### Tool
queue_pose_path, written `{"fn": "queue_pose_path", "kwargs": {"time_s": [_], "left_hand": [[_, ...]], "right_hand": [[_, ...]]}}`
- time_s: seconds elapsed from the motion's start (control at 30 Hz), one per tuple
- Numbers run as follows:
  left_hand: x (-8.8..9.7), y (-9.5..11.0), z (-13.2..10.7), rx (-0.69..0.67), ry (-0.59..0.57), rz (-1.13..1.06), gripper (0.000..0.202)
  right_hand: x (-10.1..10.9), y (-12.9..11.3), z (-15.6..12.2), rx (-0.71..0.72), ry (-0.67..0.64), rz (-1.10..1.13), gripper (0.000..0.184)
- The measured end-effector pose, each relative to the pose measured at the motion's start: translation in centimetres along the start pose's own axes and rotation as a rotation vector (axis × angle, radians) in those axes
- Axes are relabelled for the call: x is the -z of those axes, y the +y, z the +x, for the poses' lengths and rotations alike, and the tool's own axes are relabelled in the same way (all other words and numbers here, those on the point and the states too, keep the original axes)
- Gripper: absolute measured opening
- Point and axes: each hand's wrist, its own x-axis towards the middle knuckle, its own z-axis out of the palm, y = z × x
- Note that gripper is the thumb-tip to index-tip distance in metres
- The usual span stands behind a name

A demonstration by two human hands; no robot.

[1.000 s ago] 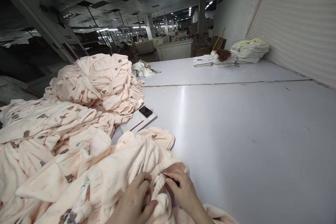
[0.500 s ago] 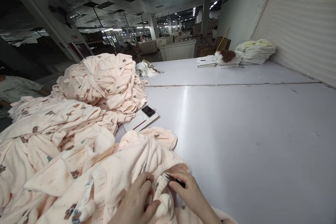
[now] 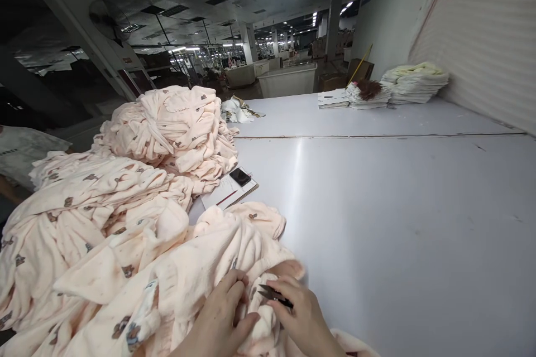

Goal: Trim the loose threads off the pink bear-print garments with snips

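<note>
A pale pink fleece garment (image 3: 201, 268) with small printed animal figures lies bunched in front of me on the table. My left hand (image 3: 221, 315) grips a fold of it, fingers curled and fingertips partly hidden in the cloth. Just to the right, my right hand (image 3: 297, 312) is closed around small black thread snips (image 3: 274, 294). Their blades point left at the gathered edge of the garment, slightly apart from each other. Whether the blades touch the cloth I cannot tell.
Large heaps of the same pink garments (image 3: 167, 128) cover the left side. A phone (image 3: 240, 177) rests on a notebook (image 3: 221, 192) with a pen. Stacked white cloths (image 3: 414, 83) stand at the back right of the white table (image 3: 397, 206). At the far left is another person (image 3: 25, 150).
The snips and my right hand have shifted slightly left and down, and the blades now look further apart. My left hand keeps its grip on the cloth. The view has turned slightly.
</note>
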Motion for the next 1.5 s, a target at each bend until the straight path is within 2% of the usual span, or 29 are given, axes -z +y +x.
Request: {"fn": "queue_pose_path", "kwargs": {"time_s": [0.1,0.27,0.37,0.47,0.53,0.63,0.7,0.87,1.0,1.13,1.27,1.37,1.5], "left_hand": [[-0.1,-0.2,0.1,0.008,-0.018,0.026,0.017],[0.6,0.5,0.6,0.067,-0.108,0.066,0.019],[1.2,1.1,1.0,0.073,-0.192,0.035,0.008],[0.9,1.5,1.6,0.134,-0.253,-0.013,0.031],[0.1,1.5,2.3,0.189,-0.24,-0.09,0.033],[-1.2,1.1,3.5,0.24,-0.199,-0.216,0.018],[-1.3,0.6,4.2,0.265,-0.227,-0.324,0.018],[0.6,-0.4,4.6,0.364,-0.413,-0.805,0.03],[1.9,-0.3,4.2,0.398,-0.407,-1.092,0.036],[2.0,0.0,3.9,0.389,-0.367,-1.33,0.025],[1.6,-0.1,3.7,0.394,-0.367,-1.405,0.019],[1.4,-0.1,3.6,0.423,-0.345,-1.418,0.02],[1.5,0.4,3.4,0.396,-0.324,-1.441,0.019]], "right_hand": [[-0.1,0.0,0.2,0.045,-0.008,-0.079,0.025],[-1.2,2.9,0.7,-0.07,0.172,-0.035,0.035],[-1.9,4.2,1.1,-0.095,0.238,-0.029,0.014],[-1.8,3.6,1.6,-0.083,0.331,-0.029,0.021],[-1.3,2.6,1.9,-0.045,0.363,-0.045,0.018],[-0.6,1.4,2.5,0.032,0.351,-0.087,0.012],[-0.2,1.0,3.1,0.049,0.347,-0.119,0.012],[0.1,0.4,4.5,-0.011,0.33,-0.146,0.013],[0.5,-0.9,3.4,-0.045,0.272,-0.105,0.013],[0.8,-1.7,1.1,0.0,0.156,-0.071,0.016],[0.3,-2.4,0.3,-0.027,0.107,-0.133,0.017],[0.0,-2.9,0.5,-0.056,0.128,-0.185,0.019],[0.2,-3.2,0.2,-0.011,0.159,-0.265,0.02]]}}
